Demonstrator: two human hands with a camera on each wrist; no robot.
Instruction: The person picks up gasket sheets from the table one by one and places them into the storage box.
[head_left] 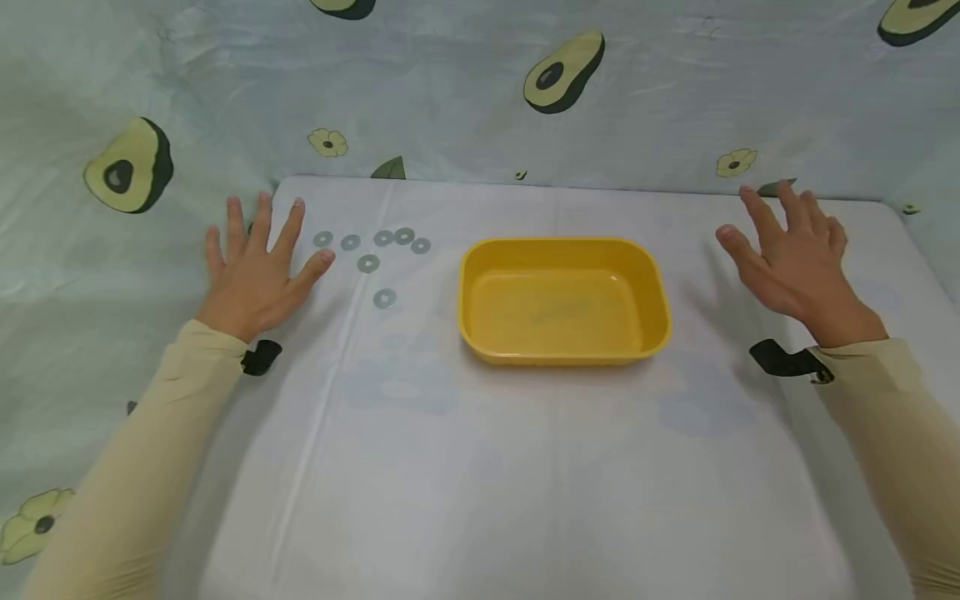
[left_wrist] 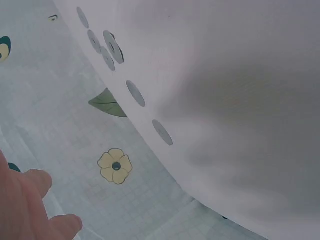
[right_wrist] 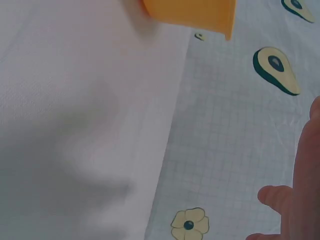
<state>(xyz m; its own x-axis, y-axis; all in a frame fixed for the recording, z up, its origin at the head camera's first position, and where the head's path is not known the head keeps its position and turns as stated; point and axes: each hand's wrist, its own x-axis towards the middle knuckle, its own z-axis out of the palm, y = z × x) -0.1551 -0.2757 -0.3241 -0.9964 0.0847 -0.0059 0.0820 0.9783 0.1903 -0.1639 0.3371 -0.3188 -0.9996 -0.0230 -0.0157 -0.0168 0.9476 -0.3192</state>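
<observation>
A yellow rectangular tray (head_left: 562,360) stands on the white table, a little right of the middle in the head view. To its left lie several flat grey washers (head_left: 385,298), some close together near the far edge. My left hand (head_left: 255,279) is held over the table's left side with fingers spread, nearest the washers and holding nothing. On the other side my right hand (head_left: 798,267) hovers right of the tray, fingers apart and slightly bent, also with nothing in it. In the left wrist view a washer (left_wrist: 162,132) lies by the table edge.
The white table (head_left: 525,483) has its far edge against a pale cloth (head_left: 450,100) printed with avocados and flowers. That cloth also covers the left side. Black straps (head_left: 262,357) sit at both wrists, over beige sleeves.
</observation>
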